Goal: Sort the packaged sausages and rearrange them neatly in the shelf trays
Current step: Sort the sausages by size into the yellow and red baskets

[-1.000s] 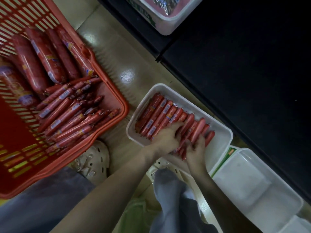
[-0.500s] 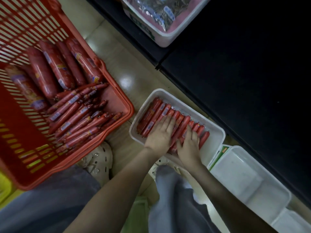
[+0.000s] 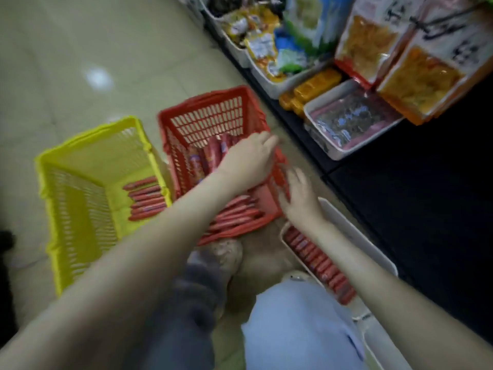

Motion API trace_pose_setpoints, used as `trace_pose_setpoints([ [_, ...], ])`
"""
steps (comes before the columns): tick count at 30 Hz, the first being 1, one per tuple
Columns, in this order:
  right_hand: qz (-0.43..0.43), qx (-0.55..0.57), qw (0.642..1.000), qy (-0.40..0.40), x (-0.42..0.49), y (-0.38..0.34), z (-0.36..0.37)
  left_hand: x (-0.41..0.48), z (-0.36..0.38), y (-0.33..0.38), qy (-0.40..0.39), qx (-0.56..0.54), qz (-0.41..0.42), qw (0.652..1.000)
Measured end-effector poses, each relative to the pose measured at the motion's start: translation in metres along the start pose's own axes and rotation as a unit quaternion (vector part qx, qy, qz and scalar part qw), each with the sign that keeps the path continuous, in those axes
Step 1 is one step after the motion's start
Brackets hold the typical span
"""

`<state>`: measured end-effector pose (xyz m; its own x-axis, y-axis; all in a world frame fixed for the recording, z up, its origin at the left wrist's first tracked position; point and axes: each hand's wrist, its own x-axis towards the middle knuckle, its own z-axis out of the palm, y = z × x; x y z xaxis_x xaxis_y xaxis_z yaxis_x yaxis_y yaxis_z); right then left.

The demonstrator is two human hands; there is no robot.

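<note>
Both hands are held over the red basket (image 3: 208,121) on the floor. The left hand (image 3: 248,158) is stretched above the thick sausages (image 3: 210,153) in it, grip released, with nothing seen in it. The right hand (image 3: 298,193) is spread over the basket's near right corner, grip likewise released, just beside the thin sausages (image 3: 234,217) heaped at the near end. A packed row of sausages (image 3: 317,260) is laid in the white tray (image 3: 360,236) under the right forearm. A few loose sausages (image 3: 145,198) are seen in the yellow basket (image 3: 80,204) at the left. Fine detail is lost to blur.
</note>
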<state>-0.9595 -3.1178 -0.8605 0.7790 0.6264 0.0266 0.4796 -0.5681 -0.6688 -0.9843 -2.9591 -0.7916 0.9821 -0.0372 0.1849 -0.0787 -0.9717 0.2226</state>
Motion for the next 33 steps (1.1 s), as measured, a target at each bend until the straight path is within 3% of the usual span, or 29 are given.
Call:
trace_pose_setpoints([
  [3, -0.101, -0.027, 0.993, -0.054, 0.028, -0.055, 0.037, -0.042, -0.039, -0.085, 0.001, 0.016, -0.078, 0.997],
  [5, -0.165, -0.045, 0.98, -0.106, 0.044, -0.084, 0.071, -0.09, -0.044, -0.134, 0.014, 0.022, -0.174, 0.984],
  [8, -0.236, -0.081, 0.955, -0.163, 0.064, -0.115, 0.132, -0.177, -0.011, -0.194, -0.01, 0.014, -0.32, 0.947],
  [10, -0.273, -0.097, 0.938, -0.19, 0.072, -0.125, 0.173, -0.229, 0.028, -0.222, -0.07, 0.021, -0.348, 0.935],
  [12, -0.323, -0.116, 0.913, -0.221, 0.077, -0.126, 0.209, -0.267, 0.073, -0.24, -0.209, 0.04, -0.334, 0.918],
  [15, -0.452, -0.171, 0.835, -0.263, 0.077, -0.116, 0.248, -0.299, 0.136, -0.26, -0.424, 0.107, -0.22, 0.872],
  [17, -0.484, -0.195, 0.811, -0.266, 0.077, -0.108, 0.26, -0.307, 0.174, -0.274, -0.5, 0.144, -0.13, 0.844],
  [19, -0.489, -0.207, 0.807, -0.26, 0.08, -0.106, 0.264, -0.308, 0.204, -0.284, -0.537, 0.157, -0.096, 0.824],
  [24, -0.487, -0.206, 0.807, -0.265, 0.081, -0.109, 0.262, -0.288, 0.227, -0.29, -0.464, 0.144, -0.117, 0.866],
  [29, -0.482, -0.218, 0.803, -0.275, 0.082, -0.109, 0.259, -0.284, 0.221, -0.295, -0.451, 0.17, -0.126, 0.867],
  [33, -0.477, -0.231, 0.8, -0.282, 0.081, -0.112, 0.259, -0.294, 0.182, -0.297, -0.345, 0.214, -0.201, 0.891],
])
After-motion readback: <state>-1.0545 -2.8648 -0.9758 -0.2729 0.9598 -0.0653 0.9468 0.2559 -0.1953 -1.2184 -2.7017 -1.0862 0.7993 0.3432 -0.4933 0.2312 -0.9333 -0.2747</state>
